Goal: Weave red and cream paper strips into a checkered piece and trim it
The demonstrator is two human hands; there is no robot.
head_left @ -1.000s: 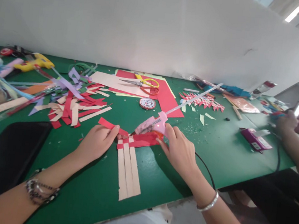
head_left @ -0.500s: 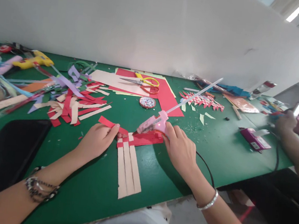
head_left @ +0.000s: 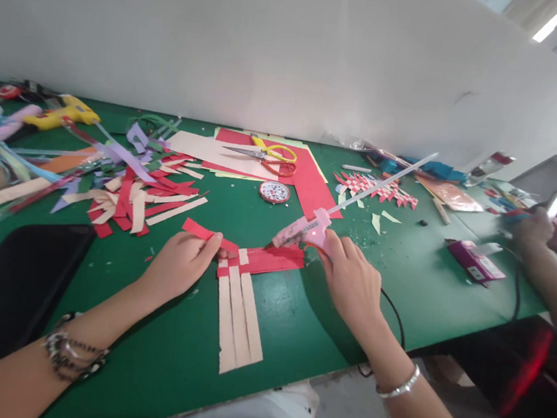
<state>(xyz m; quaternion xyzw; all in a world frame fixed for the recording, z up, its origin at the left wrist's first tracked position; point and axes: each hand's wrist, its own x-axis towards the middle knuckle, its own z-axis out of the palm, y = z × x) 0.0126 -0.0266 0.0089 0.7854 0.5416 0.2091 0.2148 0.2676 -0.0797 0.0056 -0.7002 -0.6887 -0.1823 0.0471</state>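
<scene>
My right hand (head_left: 351,281) is closed round the handle of a pink glue gun (head_left: 301,232), with a long clear glue stick (head_left: 387,181) jutting from its back. The gun's nozzle is over the red paper strips (head_left: 277,259), near their upper edge. Those strips are woven through cream paper strips (head_left: 240,319) that hang down toward me on the green table. My left hand (head_left: 183,258) pinches a short red paper strip (head_left: 203,230) between thumb and fingers, at the left end of the weave; its fingertips are partly hidden.
Cut red and cream strips (head_left: 134,196) lie in a heap at left, beside a black phone-like slab (head_left: 20,267). Scissors (head_left: 264,156) lie on paper sheets behind a round bead-filled dish (head_left: 274,192). A yellow glue gun (head_left: 63,112) rests far left. At right, a person's hands (head_left: 552,230) hold something.
My right hand has moved the pink glue gun to the right along the red strips, uncovering more of them. My left hand has stayed almost still.
</scene>
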